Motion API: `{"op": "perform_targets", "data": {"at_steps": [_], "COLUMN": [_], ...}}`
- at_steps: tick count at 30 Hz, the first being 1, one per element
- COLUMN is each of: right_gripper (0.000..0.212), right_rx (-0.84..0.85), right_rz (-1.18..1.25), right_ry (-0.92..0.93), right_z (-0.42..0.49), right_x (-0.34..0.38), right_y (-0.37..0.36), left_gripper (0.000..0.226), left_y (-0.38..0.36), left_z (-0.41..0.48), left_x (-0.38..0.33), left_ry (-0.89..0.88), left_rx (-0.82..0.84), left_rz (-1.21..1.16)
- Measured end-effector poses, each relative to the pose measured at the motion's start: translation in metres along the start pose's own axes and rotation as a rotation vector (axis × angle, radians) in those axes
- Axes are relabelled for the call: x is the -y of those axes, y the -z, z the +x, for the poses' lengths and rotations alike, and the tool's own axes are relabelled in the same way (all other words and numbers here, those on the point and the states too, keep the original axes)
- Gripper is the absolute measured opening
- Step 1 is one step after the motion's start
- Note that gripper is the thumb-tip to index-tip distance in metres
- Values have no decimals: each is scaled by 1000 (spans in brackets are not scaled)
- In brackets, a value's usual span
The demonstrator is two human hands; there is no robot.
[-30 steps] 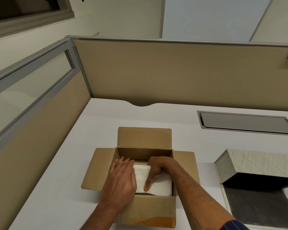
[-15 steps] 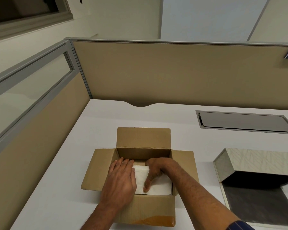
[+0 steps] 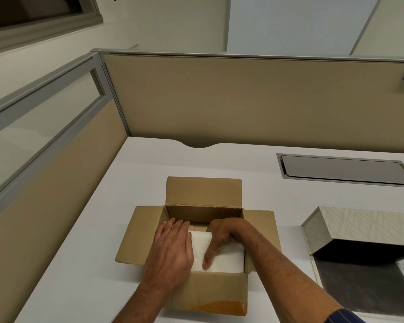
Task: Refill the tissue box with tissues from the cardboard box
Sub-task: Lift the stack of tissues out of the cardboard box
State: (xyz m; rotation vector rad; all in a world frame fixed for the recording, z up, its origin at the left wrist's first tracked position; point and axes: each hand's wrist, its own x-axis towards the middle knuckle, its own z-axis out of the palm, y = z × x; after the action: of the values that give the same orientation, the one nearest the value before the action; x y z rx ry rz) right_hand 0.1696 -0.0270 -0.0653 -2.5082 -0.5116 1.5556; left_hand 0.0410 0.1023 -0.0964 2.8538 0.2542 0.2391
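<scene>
Two hands on tissues, long axis left-right, cardboard box

A desk sits in a corner, with one partition behind it and another along its left side. A carton stands on the desk near the front edge, its flaps folded out to the left, right and back. A stack of tissues lies inside the carton. The left hand rests flat on the left part of the stack; the right hand reaches in from the right, its fingers on top of the stack. To the right of the carton, apart from it, lies the tissue box. Behind that, set into the desk, is a cable hatch.
</scene>
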Motion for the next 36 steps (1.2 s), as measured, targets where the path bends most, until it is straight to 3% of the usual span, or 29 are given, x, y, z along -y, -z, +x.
{"op": "perform_targets", "data": {"at_steps": [6,16,23,36], "right_gripper": [82,74,71,71], "right_rx": [-78,-497,-697,-838], "right_rz": [-16,-160,-212,-255], "right_ry": [100,310,401,441], "right_z": [-6,-35,-44,-53], "right_x": [-6,-19,-29,-31], "right_y": [-7,-37,-53,-57], "left_gripper": [60,89,91,105], "left_y": [6,9,17,30], "left_z": [-3,-2,-2,-1], "left_x": [-4,-7,-7,7], "left_ry": [-11,-1,-28,-224], "left_rx": [-7,33,3,32], "left_rz": [3,-74,-91,-7]}}
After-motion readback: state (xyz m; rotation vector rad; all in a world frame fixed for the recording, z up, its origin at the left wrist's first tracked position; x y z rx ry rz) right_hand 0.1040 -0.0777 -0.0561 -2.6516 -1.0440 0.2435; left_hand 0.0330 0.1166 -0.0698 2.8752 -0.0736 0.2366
